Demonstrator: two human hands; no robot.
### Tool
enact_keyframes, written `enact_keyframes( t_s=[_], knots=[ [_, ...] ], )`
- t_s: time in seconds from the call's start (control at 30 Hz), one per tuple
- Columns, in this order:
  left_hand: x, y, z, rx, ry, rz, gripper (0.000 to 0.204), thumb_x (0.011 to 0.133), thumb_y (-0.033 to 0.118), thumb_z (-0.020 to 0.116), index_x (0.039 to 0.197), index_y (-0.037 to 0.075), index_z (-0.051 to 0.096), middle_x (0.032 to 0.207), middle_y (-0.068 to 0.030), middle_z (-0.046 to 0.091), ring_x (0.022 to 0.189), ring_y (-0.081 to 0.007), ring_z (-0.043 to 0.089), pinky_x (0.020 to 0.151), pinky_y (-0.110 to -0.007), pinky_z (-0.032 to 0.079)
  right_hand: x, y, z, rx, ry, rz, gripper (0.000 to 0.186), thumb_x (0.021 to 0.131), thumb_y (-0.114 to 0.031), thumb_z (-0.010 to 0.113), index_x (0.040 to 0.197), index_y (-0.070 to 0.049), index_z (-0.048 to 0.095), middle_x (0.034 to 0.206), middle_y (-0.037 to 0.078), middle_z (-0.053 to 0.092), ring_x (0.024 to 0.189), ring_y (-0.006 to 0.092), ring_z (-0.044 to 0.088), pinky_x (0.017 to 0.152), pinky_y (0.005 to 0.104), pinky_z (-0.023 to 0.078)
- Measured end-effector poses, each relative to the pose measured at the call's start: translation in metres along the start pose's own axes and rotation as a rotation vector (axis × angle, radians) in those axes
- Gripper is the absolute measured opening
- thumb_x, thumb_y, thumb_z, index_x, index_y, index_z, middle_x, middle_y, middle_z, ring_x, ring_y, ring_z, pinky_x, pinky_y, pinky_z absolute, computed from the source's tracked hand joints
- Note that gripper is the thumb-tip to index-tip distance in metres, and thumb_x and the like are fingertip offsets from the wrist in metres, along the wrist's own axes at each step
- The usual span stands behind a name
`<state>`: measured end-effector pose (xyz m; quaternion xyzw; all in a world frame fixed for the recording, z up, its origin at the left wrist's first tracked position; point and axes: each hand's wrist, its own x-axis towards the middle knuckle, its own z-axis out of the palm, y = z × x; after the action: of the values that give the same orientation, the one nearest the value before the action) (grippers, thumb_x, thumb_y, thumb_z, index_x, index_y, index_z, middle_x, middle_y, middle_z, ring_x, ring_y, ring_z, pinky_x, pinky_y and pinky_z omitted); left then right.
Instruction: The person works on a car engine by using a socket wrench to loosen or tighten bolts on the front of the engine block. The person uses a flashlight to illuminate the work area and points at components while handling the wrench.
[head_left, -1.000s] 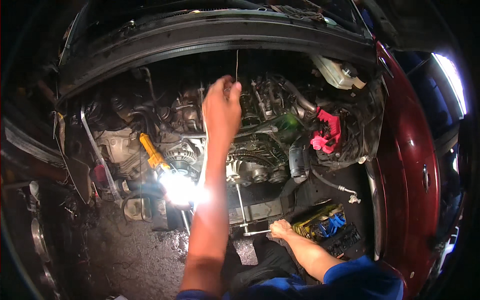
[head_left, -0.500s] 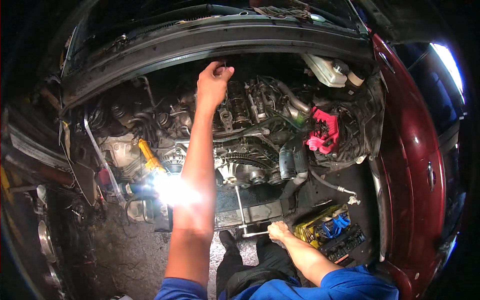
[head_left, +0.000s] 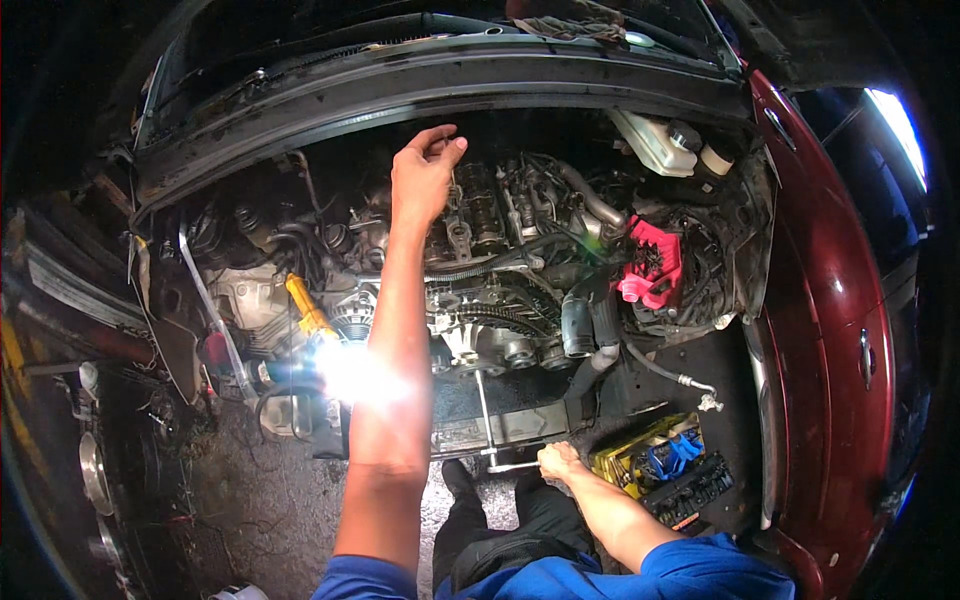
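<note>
Over the far side of the engine (head_left: 480,225) is my left hand (head_left: 422,175), its fingers bent and parted from the thumb. I make out nothing held between them. Down at the front of the car, my right hand (head_left: 560,461) is closed round the handle of a ratchet wrench (head_left: 515,466). A long extension bar (head_left: 484,410) runs from the ratchet's head up to the pulley area (head_left: 463,345) at the engine's front. Its far tip is hard to see. The engine's top is uncovered, with a chain or toothed belt (head_left: 490,315) showing near its front.
A glaring work lamp (head_left: 312,305) with a yellow body lies left of my left forearm. On the right are a red plastic tray (head_left: 652,265), a white fluid reservoir (head_left: 655,145) and a hose (head_left: 660,370). A yellow box (head_left: 615,470) and a black ribbed part (head_left: 700,490) lie beside my right arm.
My left hand's fingers have loosened away from the thumb. My right hand and the ratchet wrench stay in nearly the same place; the view has shifted slightly.
</note>
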<state>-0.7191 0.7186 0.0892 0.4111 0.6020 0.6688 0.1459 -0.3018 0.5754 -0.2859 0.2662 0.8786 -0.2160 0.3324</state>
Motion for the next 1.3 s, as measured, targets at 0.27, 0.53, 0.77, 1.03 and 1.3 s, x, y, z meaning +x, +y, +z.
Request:
enact_keyframes(
  t_s=[0.27,0.53,0.77,1.03,1.3],
  knots=[
    [0.004,0.000,-0.006,0.037,0.009,0.017,0.042,0.081,0.023,0.071,0.112,-0.002,0.061,0.095,-0.0104,0.067,0.086,-0.0136,0.061,0.081,-0.025,0.046,-0.005,-0.007,-0.005,-0.044,0.125,-0.069,0.017,0.064,-0.017,0.058,0.070,-0.005,0.069,0.075,0.018,0.067,0.073,0.0323,0.068,0.066,0.0434,0.053],
    [0.005,-0.007,-0.005,0.074,0.019,-0.005,0.040,0.078,0.026,0.072,0.110,0.002,0.064,0.093,-0.0102,0.068,0.086,-0.0159,0.064,0.079,-0.028,0.048,-0.005,-0.009,-0.007,-0.047,0.098,-0.042,0.019,0.064,-0.010,0.056,0.076,-0.005,0.071,0.082,0.018,0.068,0.079,0.0343,0.067,0.072,0.0421,0.053],
    [0.006,-0.004,-0.004,0.083,0.040,-0.005,0.049,0.076,0.028,0.073,0.114,0.000,0.060,0.100,-0.0135,0.066,0.089,-0.0192,0.063,0.081,-0.030,0.048,0.001,-0.006,0.001,-0.045,0.111,-0.023,0.018,0.062,-0.008,0.058,0.075,-0.005,0.070,0.081,0.019,0.068,0.079,0.0332,0.068,0.073,0.0413,0.053],
    [-0.156,0.035,0.013,-0.058,0.430,-0.011,0.029,0.093,0.024,0.055,0.105,-0.002,0.062,0.079,-0.0056,0.060,0.074,-0.0128,0.055,0.069,-0.026,0.044,-0.006,-0.003,-0.005,-0.047,0.066,-0.024,0.018,0.063,-0.011,0.058,0.076,-0.007,0.071,0.081,0.017,0.068,0.078,0.0308,0.068,0.072,0.0411,0.053],
    [-0.466,-0.213,-0.002,0.677,0.130,-0.694,0.044,0.091,0.039,0.051,0.107,-0.002,0.058,0.102,-0.0243,0.059,0.094,-0.0350,0.058,0.085,-0.041,0.044,-0.002,-0.026,-0.020,-0.081,-0.011,-0.066,0.025,0.073,-0.019,0.054,0.085,-0.004,0.070,0.084,0.019,0.067,0.083,0.0333,0.067,0.072,0.0438,0.053]
  ],
)
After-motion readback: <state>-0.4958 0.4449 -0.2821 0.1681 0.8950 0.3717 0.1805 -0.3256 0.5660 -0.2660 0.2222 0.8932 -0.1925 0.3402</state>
